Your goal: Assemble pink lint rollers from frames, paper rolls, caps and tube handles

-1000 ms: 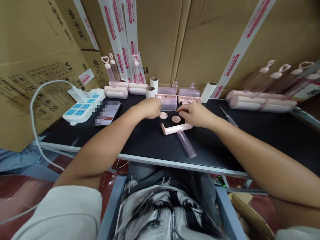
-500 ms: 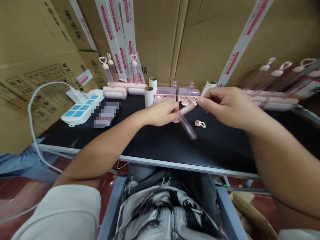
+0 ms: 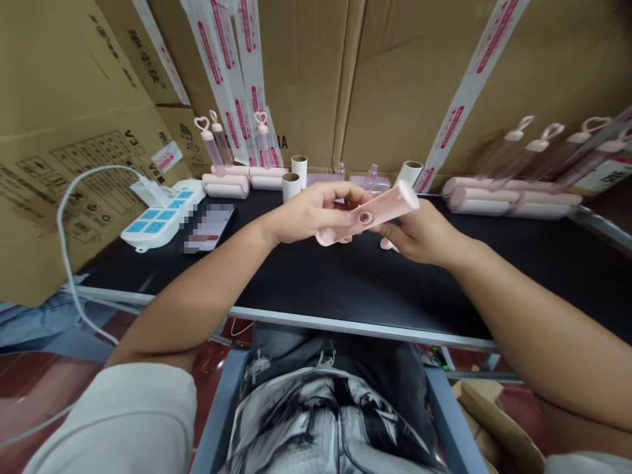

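Above the table's middle, a pink roller casing is held tilted, its right end higher, with a round hole in its side facing me. My left hand is closed on the left part of the casing, thumb along the front. Behind and under the right part, my right hand grips it with bent fingers, partly hidden by the casing. A small pink cap lies on the table beside the right fingers, mostly covered. Clear pink handle pieces stand behind the hands.
White paper tubes stand behind my hands. Assembled pink lint rollers with loop-topped handles rest at the back left and back right. A power strip and a phone lie left. Cardboard boxes wall the back.
The pink casing has come up into both hands, turned with its hole toward me. My right hand has moved down and left to it. The clear tube below the left hand no longer shows.
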`<state>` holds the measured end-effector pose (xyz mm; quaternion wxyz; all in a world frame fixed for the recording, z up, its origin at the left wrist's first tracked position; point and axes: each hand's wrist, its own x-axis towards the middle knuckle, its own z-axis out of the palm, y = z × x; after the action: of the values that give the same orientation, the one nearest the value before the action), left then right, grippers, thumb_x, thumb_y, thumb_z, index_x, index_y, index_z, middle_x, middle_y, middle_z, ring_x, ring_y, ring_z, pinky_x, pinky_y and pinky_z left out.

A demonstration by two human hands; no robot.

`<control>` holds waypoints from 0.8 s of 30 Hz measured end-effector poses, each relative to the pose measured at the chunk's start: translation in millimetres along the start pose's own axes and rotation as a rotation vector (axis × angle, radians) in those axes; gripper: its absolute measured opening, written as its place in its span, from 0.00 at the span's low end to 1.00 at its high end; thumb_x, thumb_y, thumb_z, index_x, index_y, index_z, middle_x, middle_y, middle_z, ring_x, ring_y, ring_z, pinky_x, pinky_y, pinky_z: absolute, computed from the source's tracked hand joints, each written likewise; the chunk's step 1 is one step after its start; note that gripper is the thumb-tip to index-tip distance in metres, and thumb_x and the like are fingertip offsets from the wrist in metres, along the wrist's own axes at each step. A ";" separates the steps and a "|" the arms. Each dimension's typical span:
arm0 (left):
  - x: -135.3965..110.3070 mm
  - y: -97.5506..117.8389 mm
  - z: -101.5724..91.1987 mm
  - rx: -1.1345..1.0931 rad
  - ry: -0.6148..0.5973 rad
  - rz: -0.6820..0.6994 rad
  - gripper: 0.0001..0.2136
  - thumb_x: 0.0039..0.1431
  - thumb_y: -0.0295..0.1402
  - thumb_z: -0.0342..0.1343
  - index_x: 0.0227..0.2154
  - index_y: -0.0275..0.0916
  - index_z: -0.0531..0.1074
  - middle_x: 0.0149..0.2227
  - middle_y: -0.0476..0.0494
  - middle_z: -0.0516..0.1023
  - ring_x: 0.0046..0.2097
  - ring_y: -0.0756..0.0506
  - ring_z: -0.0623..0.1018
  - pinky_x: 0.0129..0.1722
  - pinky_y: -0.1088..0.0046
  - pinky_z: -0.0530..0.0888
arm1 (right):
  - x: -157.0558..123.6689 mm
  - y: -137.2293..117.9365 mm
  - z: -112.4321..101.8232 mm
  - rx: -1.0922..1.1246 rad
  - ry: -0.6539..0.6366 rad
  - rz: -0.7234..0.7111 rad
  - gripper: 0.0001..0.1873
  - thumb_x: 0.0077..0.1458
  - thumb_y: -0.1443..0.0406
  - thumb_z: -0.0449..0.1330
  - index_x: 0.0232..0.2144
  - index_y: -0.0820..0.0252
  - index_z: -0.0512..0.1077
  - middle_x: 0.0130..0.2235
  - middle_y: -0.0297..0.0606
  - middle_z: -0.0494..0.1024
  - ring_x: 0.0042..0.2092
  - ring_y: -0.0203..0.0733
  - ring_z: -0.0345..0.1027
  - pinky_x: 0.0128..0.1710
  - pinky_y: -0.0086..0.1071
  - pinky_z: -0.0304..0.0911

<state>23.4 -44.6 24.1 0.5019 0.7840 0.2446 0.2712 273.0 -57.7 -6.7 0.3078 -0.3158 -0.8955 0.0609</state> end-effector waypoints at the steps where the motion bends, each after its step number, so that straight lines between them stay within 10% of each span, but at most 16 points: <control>1: 0.5 0.0 -2.3 -0.030 -0.028 -0.005 0.24 0.62 0.54 0.67 0.46 0.38 0.76 0.42 0.40 0.84 0.38 0.44 0.85 0.36 0.68 0.81 | -0.8 0.5 2.2 0.001 0.001 -0.009 0.17 0.71 0.51 0.56 0.45 0.53 0.78 0.46 0.46 0.83 0.47 0.54 0.78 0.51 0.44 0.70; 14: -0.6 -14.5 -3.4 -0.338 -0.301 -0.208 0.36 0.62 0.55 0.67 0.67 0.43 0.67 0.39 0.39 0.87 0.38 0.40 0.88 0.39 0.65 0.84 | -2.2 0.7 7.3 0.097 -0.087 -0.063 0.27 0.72 0.42 0.51 0.49 0.56 0.76 0.45 0.46 0.83 0.45 0.49 0.77 0.50 0.40 0.70; 24: 7.2 -21.2 -2.3 -0.234 -0.265 -0.041 0.30 0.57 0.60 0.68 0.49 0.39 0.75 0.30 0.46 0.81 0.28 0.48 0.81 0.27 0.75 0.75 | -1.2 -1.6 5.4 0.084 -0.123 -0.003 0.32 0.70 0.37 0.46 0.45 0.53 0.77 0.43 0.46 0.84 0.43 0.50 0.77 0.48 0.41 0.70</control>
<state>24.8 -30.4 6.7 0.6232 0.7439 0.1590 0.1816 269.7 -59.2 -11.1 0.2652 -0.2970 -0.9098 0.1173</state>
